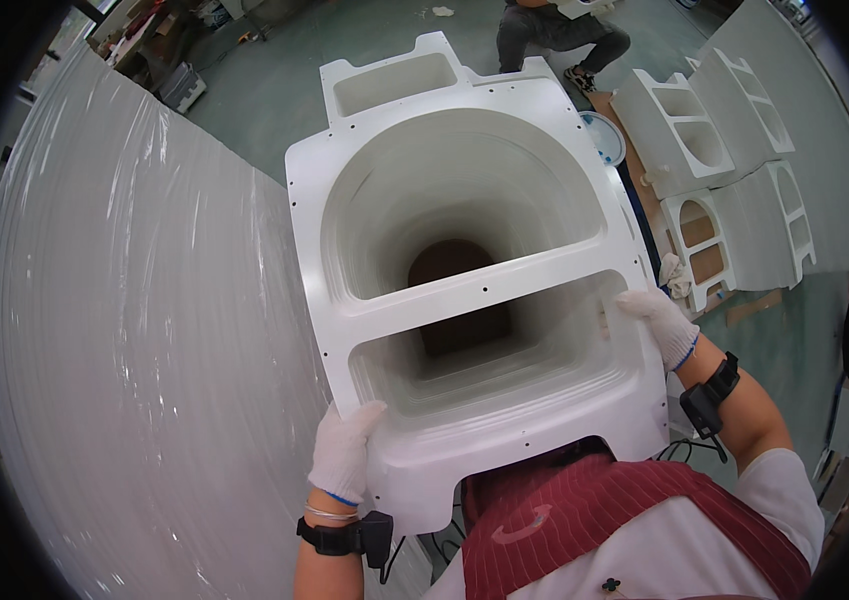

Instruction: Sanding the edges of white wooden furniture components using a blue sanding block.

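A large white moulded housing (485,290) stands right in front of me, its two big openings split by a crossbar. Small dark holes dot its flange, and the deep inside narrows to a brown floor. My left hand (342,450), in a white knit glove, grips the near left rim, fingers curled over the edge of the nearer opening. On the right rim, my right hand (658,318), gloved the same way, is closed over the edge near the crossbar's end. The parts of both hands beyond the rim are hidden.
A tall stack wrapped in shiny plastic film (134,330) stands close on my left. Several similar white housings (689,150) lie on cardboard at the right, beside a round white lid (604,138). A person (554,35) sits beyond the housing. A grey case (182,88) rests far left.
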A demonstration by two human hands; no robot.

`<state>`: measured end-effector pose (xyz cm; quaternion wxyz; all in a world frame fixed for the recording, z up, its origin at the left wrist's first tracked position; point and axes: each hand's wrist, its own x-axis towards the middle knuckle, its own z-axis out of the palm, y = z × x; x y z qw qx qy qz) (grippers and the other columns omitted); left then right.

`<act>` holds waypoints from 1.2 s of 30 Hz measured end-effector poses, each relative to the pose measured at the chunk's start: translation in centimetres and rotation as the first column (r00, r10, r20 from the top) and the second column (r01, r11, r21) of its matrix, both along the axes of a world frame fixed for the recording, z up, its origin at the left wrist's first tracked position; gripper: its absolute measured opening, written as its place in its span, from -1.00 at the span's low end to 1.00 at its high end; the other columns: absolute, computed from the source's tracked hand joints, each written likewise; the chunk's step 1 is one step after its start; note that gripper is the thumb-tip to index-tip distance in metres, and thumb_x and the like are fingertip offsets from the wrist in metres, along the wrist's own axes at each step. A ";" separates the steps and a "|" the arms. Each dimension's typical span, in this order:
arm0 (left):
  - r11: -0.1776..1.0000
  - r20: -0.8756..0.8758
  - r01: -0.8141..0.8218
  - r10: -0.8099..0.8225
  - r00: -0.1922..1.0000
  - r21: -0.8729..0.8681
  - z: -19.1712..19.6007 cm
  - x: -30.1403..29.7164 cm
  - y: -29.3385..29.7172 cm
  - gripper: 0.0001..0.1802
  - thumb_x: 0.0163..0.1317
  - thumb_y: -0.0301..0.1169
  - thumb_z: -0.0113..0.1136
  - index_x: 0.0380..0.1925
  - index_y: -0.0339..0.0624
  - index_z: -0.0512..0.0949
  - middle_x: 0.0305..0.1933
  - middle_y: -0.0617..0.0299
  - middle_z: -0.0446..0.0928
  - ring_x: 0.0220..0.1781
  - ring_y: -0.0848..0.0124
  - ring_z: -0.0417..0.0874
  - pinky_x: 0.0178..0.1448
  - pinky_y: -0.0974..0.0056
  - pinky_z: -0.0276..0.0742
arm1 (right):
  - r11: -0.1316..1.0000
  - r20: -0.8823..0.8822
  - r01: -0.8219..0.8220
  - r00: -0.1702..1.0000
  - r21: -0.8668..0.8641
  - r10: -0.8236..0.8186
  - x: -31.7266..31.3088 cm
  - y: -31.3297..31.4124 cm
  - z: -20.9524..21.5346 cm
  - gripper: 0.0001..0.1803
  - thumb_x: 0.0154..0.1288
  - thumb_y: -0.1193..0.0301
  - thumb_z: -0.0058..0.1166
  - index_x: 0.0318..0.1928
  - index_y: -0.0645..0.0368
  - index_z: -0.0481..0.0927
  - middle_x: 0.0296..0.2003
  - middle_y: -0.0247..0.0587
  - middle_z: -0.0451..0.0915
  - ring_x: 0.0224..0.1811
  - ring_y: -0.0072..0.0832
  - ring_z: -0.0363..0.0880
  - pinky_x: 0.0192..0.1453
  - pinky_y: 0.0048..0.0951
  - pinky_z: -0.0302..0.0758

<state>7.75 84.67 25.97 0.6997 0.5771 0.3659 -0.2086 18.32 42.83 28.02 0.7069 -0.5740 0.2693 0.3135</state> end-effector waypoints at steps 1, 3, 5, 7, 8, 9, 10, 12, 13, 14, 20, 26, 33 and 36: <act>0.995 0.013 0.062 -0.063 0.998 0.082 0.0 -0.2 0.0 -0.50 0.25 -0.32 0.26 0.13 -0.39 0.48 -0.03 0.10 0.64 -0.02 0.29 0.67 0.10 0.22 0.58 | 1.000 0.003 0.004 1.000 -0.012 -0.004 0.0 0.2 0.0 -0.44 0.31 0.41 0.16 0.31 0.18 0.37 -0.09 -0.20 0.61 -0.15 -0.44 0.66 -0.07 -0.33 0.67; 0.955 -0.063 0.186 -0.176 0.982 0.230 0.8 0.0 0.2 -0.46 0.23 -0.25 0.30 0.14 -0.35 0.49 -0.03 0.09 0.64 0.00 0.25 0.68 0.15 0.19 0.55 | 1.000 0.019 0.005 1.000 0.003 -0.005 0.0 0.1 -0.3 -0.46 0.32 0.40 0.16 0.29 0.19 0.38 -0.10 -0.20 0.62 -0.16 -0.44 0.66 -0.08 -0.34 0.67; 0.896 -0.126 0.280 -0.251 0.960 0.345 0.6 0.0 0.6 -0.41 0.20 -0.19 0.32 0.16 -0.31 0.49 -0.03 0.05 0.65 0.03 0.19 0.67 0.19 0.17 0.53 | 1.000 0.025 0.004 1.000 0.000 -0.004 0.0 0.2 -0.7 -0.50 0.33 0.39 0.14 0.25 0.20 0.41 -0.11 -0.19 0.62 -0.16 -0.43 0.67 -0.08 -0.34 0.67; 0.831 -0.185 0.349 -0.297 0.937 0.434 -0.1 -0.7 0.9 -0.36 0.18 -0.12 0.32 0.19 -0.26 0.48 -0.02 0.00 0.65 0.07 0.11 0.67 0.22 0.14 0.51 | 1.000 0.009 0.003 1.000 -0.015 -0.003 -0.4 0.4 -0.7 -0.55 0.33 0.37 0.13 0.20 0.22 0.46 -0.12 -0.18 0.63 -0.17 -0.42 0.67 -0.09 -0.34 0.67; 0.745 -0.230 0.412 -0.342 0.911 0.524 0.5 -0.5 0.6 -0.35 0.18 -0.11 0.31 0.20 -0.25 0.48 -0.01 -0.02 0.66 0.07 0.09 0.67 0.22 0.14 0.51 | 0.999 -0.027 0.022 0.999 -0.035 -0.023 -0.5 0.6 -0.5 -0.57 0.33 0.35 0.13 0.16 0.23 0.48 -0.13 -0.18 0.63 -0.17 -0.42 0.67 -0.08 -0.34 0.67; 0.641 -0.273 0.471 -0.388 0.880 0.606 1.4 0.3 0.2 -0.34 0.17 -0.09 0.30 0.20 -0.24 0.48 0.01 -0.04 0.66 0.07 0.07 0.67 0.22 0.14 0.51 | 0.997 -0.054 0.046 0.997 -0.056 -0.049 -0.6 0.8 -0.4 -0.59 0.33 0.33 0.12 0.13 0.23 0.51 -0.13 -0.18 0.64 -0.17 -0.41 0.67 -0.08 -0.34 0.67; 0.524 -0.322 0.524 -0.432 0.843 0.672 1.9 0.7 0.1 -0.33 0.17 -0.08 0.29 0.21 -0.23 0.48 0.02 -0.05 0.66 0.08 0.05 0.67 0.21 0.14 0.51 | 0.994 -0.080 0.070 0.994 -0.079 -0.077 -0.8 1.1 -0.3 -0.60 0.33 0.31 0.11 0.10 0.24 0.53 -0.13 -0.18 0.64 -0.16 -0.40 0.67 -0.07 -0.34 0.67; 0.394 -0.322 0.523 -0.473 0.820 0.756 2.4 0.3 0.4 -0.30 0.16 -0.07 0.28 0.24 -0.23 0.45 0.02 -0.06 0.66 0.03 0.06 0.68 0.19 0.14 0.53 | 0.991 -0.093 0.056 0.993 -0.120 -0.068 -0.8 1.5 0.1 -0.62 0.34 0.28 0.11 0.07 0.23 0.55 -0.14 -0.18 0.64 -0.18 -0.38 0.67 -0.08 -0.34 0.67; 0.328 -0.320 0.516 -0.497 0.807 0.792 2.3 -0.1 0.6 -0.28 0.15 -0.06 0.28 0.25 -0.23 0.44 0.02 -0.06 0.66 0.01 0.07 0.69 0.17 0.13 0.54 | 0.988 -0.095 0.051 0.993 -0.144 -0.065 -1.0 1.6 0.0 -0.62 0.34 0.26 0.10 0.06 0.23 0.56 -0.15 -0.18 0.65 -0.19 -0.37 0.68 -0.08 -0.34 0.68; 0.524 -0.279 0.521 -0.473 0.836 0.674 1.7 -0.4 0.8 -0.37 0.17 -0.12 0.28 0.19 -0.24 0.49 0.00 -0.06 0.67 -0.01 0.09 0.69 0.14 0.17 0.54 | 0.991 -0.117 0.049 0.991 -0.127 -0.064 -1.1 1.4 -0.3 -0.61 0.35 0.23 0.09 0.06 0.22 0.57 -0.16 -0.18 0.65 -0.17 -0.37 0.67 -0.06 -0.34 0.67; 0.893 -0.118 0.413 -0.398 0.910 0.178 -1.8 -1.6 1.9 -0.66 0.26 -0.33 0.19 -0.11 -0.37 0.67 -0.16 0.03 0.72 -0.16 0.24 0.69 0.05 0.27 0.56 | 0.982 -0.056 0.051 0.996 -0.181 -0.062 -1.5 -0.6 -1.7 -0.60 0.39 0.29 0.05 0.14 0.24 0.55 -0.10 -0.17 0.66 -0.07 -0.40 0.65 0.06 -0.35 0.62; 0.896 -0.047 0.372 -0.372 0.927 0.241 -4.3 -3.7 2.2 -0.68 0.26 -0.31 0.21 -0.21 -0.39 0.72 -0.24 0.08 0.71 -0.15 0.38 0.69 -0.01 0.31 0.57 | 0.942 0.295 0.016 0.952 -0.334 0.089 -1.9 -2.3 5.5 -0.51 0.48 0.34 0.02 0.30 0.37 0.42 0.18 -0.15 0.52 0.20 -0.41 0.52 0.36 -0.40 0.44; 0.991 -0.297 0.040 -0.076 0.952 -0.125 -2.2 -2.7 0.5 -0.53 0.38 -0.25 0.19 0.16 -0.35 0.50 0.04 0.16 0.60 0.06 0.34 0.62 0.15 0.27 0.52 | 0.952 -0.237 -0.252 0.949 -0.172 0.208 -8.7 -4.2 2.4 -0.41 0.45 0.30 0.07 0.40 0.25 0.32 0.27 -0.19 0.44 0.23 -0.46 0.44 0.32 -0.45 0.38; 0.990 -0.361 0.005 -0.055 0.931 -0.138 -2.9 -3.5 1.1 -0.50 0.41 -0.20 0.18 0.21 -0.32 0.46 0.10 0.15 0.56 0.11 0.33 0.59 0.18 0.26 0.51 | 0.943 -0.312 -0.296 0.919 -0.150 0.239 -9.3 -3.3 0.6 -0.27 0.41 0.17 0.13 0.45 0.23 0.23 0.29 -0.18 0.43 0.25 -0.46 0.42 0.35 -0.43 0.35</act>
